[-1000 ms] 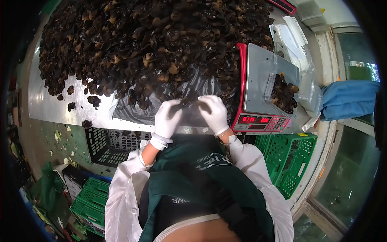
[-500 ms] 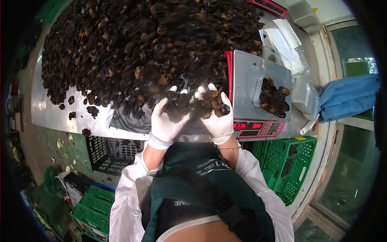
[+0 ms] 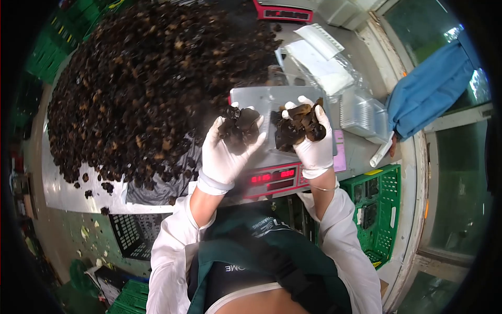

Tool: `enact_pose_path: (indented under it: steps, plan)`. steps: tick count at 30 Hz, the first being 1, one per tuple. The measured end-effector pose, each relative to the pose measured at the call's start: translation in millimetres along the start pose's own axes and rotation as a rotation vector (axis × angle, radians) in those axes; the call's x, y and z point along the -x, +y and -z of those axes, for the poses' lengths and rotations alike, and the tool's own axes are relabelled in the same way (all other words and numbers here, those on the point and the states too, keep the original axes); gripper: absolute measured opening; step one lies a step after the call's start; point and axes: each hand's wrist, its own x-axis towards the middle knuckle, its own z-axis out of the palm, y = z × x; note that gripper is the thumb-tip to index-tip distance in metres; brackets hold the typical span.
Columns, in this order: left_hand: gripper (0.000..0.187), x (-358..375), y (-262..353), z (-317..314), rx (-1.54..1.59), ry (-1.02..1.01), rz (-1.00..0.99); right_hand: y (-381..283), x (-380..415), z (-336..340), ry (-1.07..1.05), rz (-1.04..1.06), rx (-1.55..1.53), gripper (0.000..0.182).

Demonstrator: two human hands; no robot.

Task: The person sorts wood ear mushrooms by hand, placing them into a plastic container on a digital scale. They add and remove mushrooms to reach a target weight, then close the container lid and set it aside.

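Note:
My left hand (image 3: 226, 157), in a white glove, holds a clump of dark, wet, mushroom-like pieces (image 3: 240, 125) above the left part of the scale. My right hand (image 3: 317, 149), also gloved, grips a second dark clump (image 3: 299, 128) over the scale's right side. Beneath both hands is the silver scale (image 3: 251, 97), its red panel (image 3: 277, 179) lit with digits. Most of the clear tray on the scale is hidden behind my right hand and its clump. A large heap of the same dark pieces (image 3: 141, 89) spreads over the metal table (image 3: 57, 178) at the left.
A second red scale (image 3: 285, 13) stands at the back. Stacked clear trays (image 3: 363, 115) and white packets (image 3: 319, 65) lie at the right, beside a blue cloth (image 3: 431, 86). Below the table edge are a black crate (image 3: 138, 235) and a green crate (image 3: 389, 214).
Both hands, still holding dark pieces, have moved from the heap's edge to over the scale. They are farther apart. The view has turned, and the scale now appears more central.

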Motion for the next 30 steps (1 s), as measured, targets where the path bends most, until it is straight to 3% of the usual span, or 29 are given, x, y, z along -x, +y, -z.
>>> enact_pose_path:
  steps: [7,19,22,26,30]
  plan:
    - [0.045,-36,-39,3,-0.013,0.053,0.02,-50,-8,42,0.055,0.006,-0.105,0.036]
    - [0.045,-47,-68,9,-0.155,0.198,-0.089,-52,-25,66,-0.031,-0.033,-0.2,0.035]
    - [0.046,-44,-72,13,-0.134,0.142,-0.087,-47,-29,64,-0.023,-0.038,-0.214,0.036]
    - [0.043,-34,-76,24,-0.169,0.068,-0.055,-45,-30,49,0.041,0.03,-0.072,0.035]
    - [0.031,-27,-88,13,-0.215,0.155,-0.055,-39,-31,48,0.044,0.055,0.067,0.034]
